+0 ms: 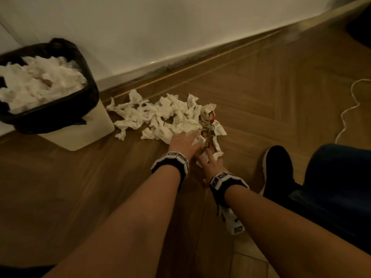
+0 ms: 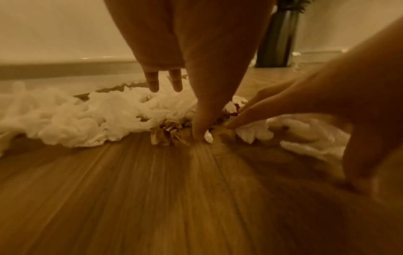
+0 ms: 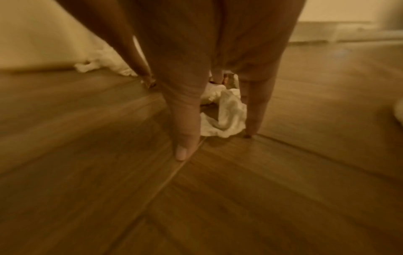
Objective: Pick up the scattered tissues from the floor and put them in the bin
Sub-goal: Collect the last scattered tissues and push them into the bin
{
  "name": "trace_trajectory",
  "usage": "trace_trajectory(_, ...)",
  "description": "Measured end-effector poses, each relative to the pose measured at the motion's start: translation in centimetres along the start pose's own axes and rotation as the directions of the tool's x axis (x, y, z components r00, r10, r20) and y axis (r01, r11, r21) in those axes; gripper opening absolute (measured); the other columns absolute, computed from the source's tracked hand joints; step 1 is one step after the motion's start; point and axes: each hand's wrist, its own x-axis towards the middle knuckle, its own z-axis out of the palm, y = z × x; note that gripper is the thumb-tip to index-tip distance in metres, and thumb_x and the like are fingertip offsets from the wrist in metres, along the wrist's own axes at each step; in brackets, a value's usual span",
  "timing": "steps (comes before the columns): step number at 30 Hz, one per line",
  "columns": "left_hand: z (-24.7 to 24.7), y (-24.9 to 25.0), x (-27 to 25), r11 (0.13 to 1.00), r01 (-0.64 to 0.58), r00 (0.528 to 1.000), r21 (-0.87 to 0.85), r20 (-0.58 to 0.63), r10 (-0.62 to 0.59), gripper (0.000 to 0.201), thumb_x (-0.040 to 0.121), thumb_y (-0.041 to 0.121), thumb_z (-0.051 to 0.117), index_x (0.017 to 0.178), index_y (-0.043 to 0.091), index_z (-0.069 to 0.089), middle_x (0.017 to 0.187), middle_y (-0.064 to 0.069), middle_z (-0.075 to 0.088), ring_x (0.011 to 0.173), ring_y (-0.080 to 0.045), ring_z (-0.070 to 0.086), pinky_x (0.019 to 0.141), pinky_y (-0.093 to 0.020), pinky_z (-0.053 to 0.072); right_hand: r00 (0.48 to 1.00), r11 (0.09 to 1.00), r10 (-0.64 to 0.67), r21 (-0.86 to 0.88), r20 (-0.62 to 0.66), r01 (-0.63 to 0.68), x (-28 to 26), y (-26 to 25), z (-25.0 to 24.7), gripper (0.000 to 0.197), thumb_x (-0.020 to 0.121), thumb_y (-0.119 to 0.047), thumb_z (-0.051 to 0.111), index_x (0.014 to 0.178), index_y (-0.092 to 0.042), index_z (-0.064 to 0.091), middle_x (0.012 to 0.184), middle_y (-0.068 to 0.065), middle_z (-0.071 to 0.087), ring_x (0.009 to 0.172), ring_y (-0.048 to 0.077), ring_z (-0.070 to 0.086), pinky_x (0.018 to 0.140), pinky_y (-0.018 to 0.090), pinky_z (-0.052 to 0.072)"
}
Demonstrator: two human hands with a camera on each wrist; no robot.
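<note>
Several crumpled white tissues lie in a heap on the wood floor, right of the bin. The bin has a black liner and is heaped with tissues. A crumpled red-and-brown printed paper lies at the heap's right end. My left hand reaches onto the heap's near edge, fingers straight, thumb tip on the floor. My right hand is just beside it, thumb and a finger planted on the floor either side of a white tissue. Neither hand grips anything.
The wall and skirting board run behind the heap. My black shoe and dark blue trouser leg are at the right, with a white cable on the floor beyond. A dark vase stands by the far wall.
</note>
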Motion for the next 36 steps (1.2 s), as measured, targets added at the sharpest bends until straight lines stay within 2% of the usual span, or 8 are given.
trace_trajectory(11, 1.7, 0.0, 0.4, 0.998, -0.008, 0.995, -0.061, 0.1, 0.014, 0.049, 0.094, 0.019, 0.05, 0.14, 0.024, 0.035, 0.151, -0.012, 0.011, 0.137, -0.037, 0.021, 0.107, -0.046, 0.035, 0.984, 0.983, -0.152, -0.119, -0.092, 0.141, -0.7, 1.3, 1.0, 0.036, 0.091, -0.013, 0.054, 0.127, -0.008, 0.05, 0.13, 0.013, 0.035, 0.12, 0.031, 0.038, 0.096, 0.037, 0.04)
trace_trajectory(17, 2.4, -1.2, -0.3, 0.991, -0.045, 0.999, -0.128, -0.01, 0.044, 0.04, 0.09, 0.012, 0.054, 0.129, 0.013, 0.047, 0.139, -0.011, 0.03, 0.127, -0.031, 0.036, 0.103, -0.038, 0.04, 0.986, 0.994, -0.105, -0.001, -0.132, 0.106, -0.6, 1.1, 1.3, 0.043, 0.086, -0.01, 0.058, 0.128, -0.009, 0.047, 0.128, 0.012, 0.038, 0.118, 0.03, 0.044, 0.096, 0.035, 0.039)
trace_trajectory(23, 2.8, -1.8, -0.5, 0.91, -0.018, 0.989, -0.413, -0.143, -0.046, 0.027, 0.085, 0.016, 0.062, 0.111, 0.014, 0.053, 0.122, -0.007, 0.043, 0.11, -0.024, 0.049, 0.09, -0.034, 0.047, 0.967, 0.945, 0.108, 0.326, -0.232, -0.027, -0.3, 1.2, 1.9, 0.029, 0.09, -0.005, 0.047, 0.118, -0.009, 0.046, 0.128, 0.012, 0.046, 0.119, 0.029, 0.046, 0.095, 0.034, 0.04)
trace_trajectory(27, 2.2, -2.0, -0.5, 0.719, 0.033, 0.949, -0.694, -0.203, -0.239, 0.012, 0.084, 0.01, 0.06, 0.095, 0.014, 0.056, 0.106, -0.006, 0.052, 0.097, -0.021, 0.054, 0.078, -0.026, 0.04, 0.961, 0.869, 0.143, 0.495, -0.236, -0.008, -0.5, 1.7, 1.4, 0.042, 0.089, -0.003, 0.045, 0.125, -0.024, 0.045, 0.117, 0.011, 0.051, 0.107, 0.032, 0.054, 0.08, 0.032, 0.044)
trace_trajectory(30, 1.9, -2.5, -0.3, 0.533, 0.106, 0.916, -0.84, -0.126, -0.381, 0.009, 0.083, 0.015, 0.061, 0.087, 0.017, 0.053, 0.091, -0.002, 0.058, 0.084, -0.018, 0.054, 0.07, -0.023, 0.04, 0.946, 0.767, 0.227, 0.641, -0.232, -0.027, -0.4, 1.7, 0.9, 0.03, 0.091, -0.003, 0.038, 0.115, -0.018, 0.051, 0.105, 0.015, 0.057, 0.096, 0.033, 0.058, 0.07, 0.031, 0.043)
trace_trajectory(32, 1.6, -2.9, -0.1, 0.373, 0.211, 0.885, -0.904, 0.015, -0.465, 0.01, 0.084, 0.022, 0.061, 0.091, 0.019, 0.054, 0.087, -0.002, 0.06, 0.084, -0.022, 0.056, 0.07, -0.028, 0.048, 0.922, 0.564, 0.351, 0.823, -0.16, -0.072, -0.4, 1.5, 0.4, 0.024, 0.094, -0.009, 0.034, 0.105, -0.016, 0.054, 0.101, 0.016, 0.057, 0.085, 0.03, 0.058, 0.064, 0.03, 0.044)
trace_trajectory(34, 1.6, -3.4, 0.1, 0.084, 0.285, 0.854, -0.955, 0.213, -0.474, 0.025, 0.086, 0.024, 0.061, 0.109, 0.016, 0.055, 0.099, -0.007, 0.065, 0.087, -0.025, 0.063, 0.077, -0.034, 0.055, 0.928, 0.221, 0.372, 0.969, 0.02, -0.11, -0.2, 1.0, -0.5, 0.017, 0.094, -0.011, 0.038, 0.093, -0.017, 0.054, 0.095, 0.014, 0.052, 0.072, 0.024, 0.052, 0.055, 0.03, 0.045)
trace_trajectory(36, 1.2, -3.7, -0.1, -0.218, 0.27, 0.846, -0.938, 0.339, -0.412, 0.031, 0.087, 0.016, 0.06, 0.116, 0.009, 0.053, 0.088, -0.01, 0.066, 0.069, -0.022, 0.063, 0.062, -0.029, 0.055, 0.933, -0.021, 0.32, 0.986, 0.163, -0.165, -0.3, 0.7, -1.3, 0.01, 0.092, -0.021, 0.049, 0.089, -0.013, 0.053, 0.087, 0.01, 0.047, 0.068, 0.022, 0.047, 0.057, 0.033, 0.043)
